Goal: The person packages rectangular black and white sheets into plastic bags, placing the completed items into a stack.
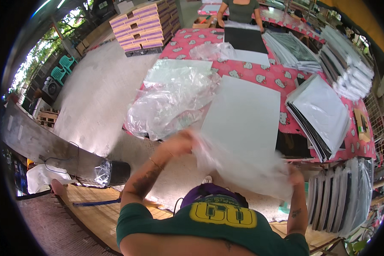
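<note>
The white board [247, 109] lies flat on the bench [183, 45], its near end at the bench's front edge and veiled by clear film [239, 160]. Its long axis runs away from the person across the bench, tipped slightly right, with the bare far end pointing toward a co-worker [242, 12]; I cannot tell whether the near end is inside the film or beneath it.

The left hand [180, 144], blurred, has its fingers closed on the film's left end, just beside the board's near left side. The right hand [296, 176], lower and farther right, holds the film's right end, fingers narrow. The film sags between them.

A heap [170, 106] of crumpled clear plastic lies left of the board; a fanned stack [322, 109] of wrapped sheets sits on its right.
</note>
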Demonstrator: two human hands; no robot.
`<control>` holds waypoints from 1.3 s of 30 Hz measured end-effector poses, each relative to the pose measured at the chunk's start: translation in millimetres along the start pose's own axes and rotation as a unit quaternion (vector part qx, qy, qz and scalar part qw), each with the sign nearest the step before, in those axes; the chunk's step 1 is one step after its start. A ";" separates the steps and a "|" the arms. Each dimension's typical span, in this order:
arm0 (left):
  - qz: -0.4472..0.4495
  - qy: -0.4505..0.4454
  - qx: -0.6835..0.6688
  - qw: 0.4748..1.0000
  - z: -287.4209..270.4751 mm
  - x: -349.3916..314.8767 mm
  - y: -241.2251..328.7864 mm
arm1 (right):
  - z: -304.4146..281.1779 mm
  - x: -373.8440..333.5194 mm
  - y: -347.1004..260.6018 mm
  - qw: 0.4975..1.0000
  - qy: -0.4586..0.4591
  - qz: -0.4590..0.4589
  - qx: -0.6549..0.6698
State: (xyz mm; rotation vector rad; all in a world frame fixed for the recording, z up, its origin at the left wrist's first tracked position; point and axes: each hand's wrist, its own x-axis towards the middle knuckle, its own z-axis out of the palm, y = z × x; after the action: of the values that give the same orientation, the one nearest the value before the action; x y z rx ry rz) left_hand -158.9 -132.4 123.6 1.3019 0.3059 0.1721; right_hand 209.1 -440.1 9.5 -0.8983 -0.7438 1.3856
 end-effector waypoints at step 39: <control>0.306 0.005 -0.376 0.875 -50.3 48.9 109.9 | 109.1 46.6 -160.8 0.897 0.215 -0.385 0.022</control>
State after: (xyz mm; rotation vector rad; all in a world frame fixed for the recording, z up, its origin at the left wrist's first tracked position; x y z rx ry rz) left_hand -123.4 -43.1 211.7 0.5758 -0.1794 0.7596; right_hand 196.3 -379.0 199.3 -0.7161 -0.6179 0.4730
